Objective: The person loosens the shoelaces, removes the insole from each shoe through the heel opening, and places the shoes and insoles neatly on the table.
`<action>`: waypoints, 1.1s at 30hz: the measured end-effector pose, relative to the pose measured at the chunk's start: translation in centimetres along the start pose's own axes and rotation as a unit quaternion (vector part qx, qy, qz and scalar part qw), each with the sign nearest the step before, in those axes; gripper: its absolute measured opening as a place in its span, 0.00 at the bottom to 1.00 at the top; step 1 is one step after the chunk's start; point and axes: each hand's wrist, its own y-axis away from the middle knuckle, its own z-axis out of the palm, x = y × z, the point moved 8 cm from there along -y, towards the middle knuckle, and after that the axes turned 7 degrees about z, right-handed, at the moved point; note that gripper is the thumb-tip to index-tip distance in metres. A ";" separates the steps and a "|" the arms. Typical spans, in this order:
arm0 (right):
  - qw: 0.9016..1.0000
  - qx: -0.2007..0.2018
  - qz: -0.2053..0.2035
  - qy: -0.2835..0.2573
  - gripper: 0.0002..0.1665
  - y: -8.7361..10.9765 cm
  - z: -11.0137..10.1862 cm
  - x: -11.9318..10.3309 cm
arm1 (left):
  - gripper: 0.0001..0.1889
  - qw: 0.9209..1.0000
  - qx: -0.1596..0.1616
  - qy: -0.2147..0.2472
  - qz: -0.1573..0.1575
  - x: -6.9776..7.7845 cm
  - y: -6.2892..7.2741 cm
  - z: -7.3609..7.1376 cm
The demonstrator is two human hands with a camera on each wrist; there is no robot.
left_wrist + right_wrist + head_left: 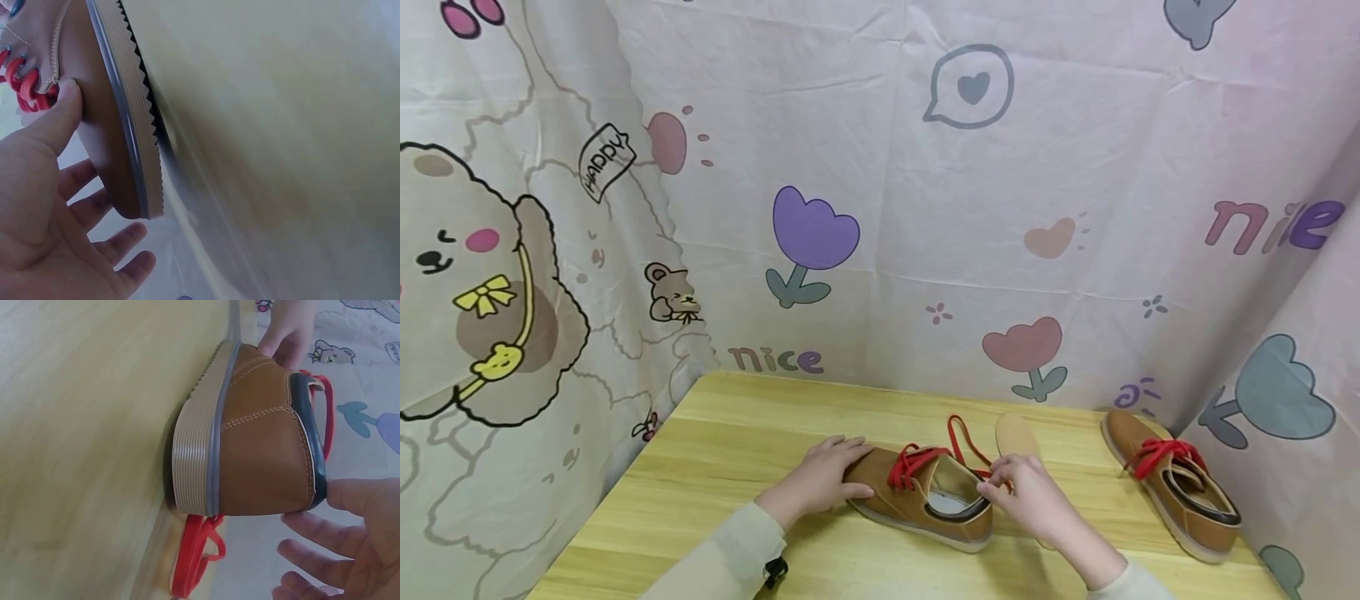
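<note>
From my remote feed I saw, nearest, a pale sleeve (722, 550) with a black band (775, 572) at its cuff, over the wood-grained counter (715, 467). Past it, a brown shoe (917, 510) sat upright on the counter, sole down, toe to the left and heel to the right. The left grip (820, 479) held its toe, thumb against the near side and fingers beyond. The right grip (1030, 496) was narrow, thumb and forefinger pinching the rim at the heel. Red laces (904, 468) crossed the shoe's front, and a red lace loop (187, 562) lay on the counter behind it. A tan insole (1017, 435) lay partly hidden beneath the right grip. Well apart to the right I had a second brown shoe (1176, 504), also laced in red. Farthest off hung a printed curtain (910, 167).
</note>
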 end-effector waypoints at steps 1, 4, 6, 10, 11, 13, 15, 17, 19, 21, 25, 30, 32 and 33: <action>1.000 -0.002 -0.001 0.001 0.15 0.1 0.0 -0.1 | 0.40 1.000 0.002 0.000 0.000 -0.2 -0.1 0.0; 1.000 -0.005 -0.009 0.004 0.17 0.2 0.1 -0.5 | 0.40 1.000 0.004 -0.009 0.000 -0.7 -0.4 0.0; 1.000 -0.005 -0.014 0.007 0.18 0.4 0.2 -0.8 | 0.39 1.000 0.004 -0.009 -0.001 -1.0 -0.7 0.0; 1.000 -0.009 -0.017 0.014 0.18 0.6 0.3 -1.2 | 0.39 1.000 0.008 -0.007 -0.007 -1.6 -1.1 -0.2; 1.000 -0.011 -0.015 0.015 0.19 0.6 0.4 -1.3 | 0.39 1.000 0.010 -0.006 -0.008 -1.8 -1.1 -0.2; 1.000 -0.017 -0.011 0.017 0.19 0.6 0.4 -1.4 | 0.39 1.000 0.012 -0.010 -0.011 -1.9 -1.1 -0.2; 1.000 -0.022 -0.010 0.018 0.19 0.5 0.4 -1.4 | 0.39 1.000 0.014 -0.020 -0.014 -1.8 -0.9 -0.3; 0.999 -0.022 -0.010 0.021 0.18 0.3 0.2 -1.4 | 0.39 0.999 0.019 -0.029 -0.015 -1.5 -0.6 -0.5; 1.000 -0.017 -0.012 0.023 0.16 0.0 0.0 -1.3 | 0.38 0.999 0.025 -0.038 -0.016 -0.9 -0.2 -0.8; 1.000 -0.011 -0.015 0.022 0.15 -0.6 -0.2 -1.3 | 0.37 0.998 0.029 -0.044 -0.022 -0.1 0.2 -1.0; 0.999 0.005 -0.027 0.023 0.14 -1.6 -0.4 -1.4 | 0.35 0.997 0.039 -0.047 -0.047 1.1 1.1 -1.2; 0.999 0.003 -0.043 0.017 0.12 -2.3 0.3 -1.8 | 0.35 0.995 0.046 -0.046 -0.079 2.6 2.2 -1.2; 0.999 -0.004 -0.045 0.011 0.11 -2.4 0.7 -1.9 | 0.36 0.994 0.040 -0.044 -0.089 3.3 2.5 -1.1; 0.999 -0.008 -0.043 0.011 0.10 -2.4 0.9 -1.9 | 0.37 0.994 0.035 -0.042 -0.093 3.6 2.6 -0.9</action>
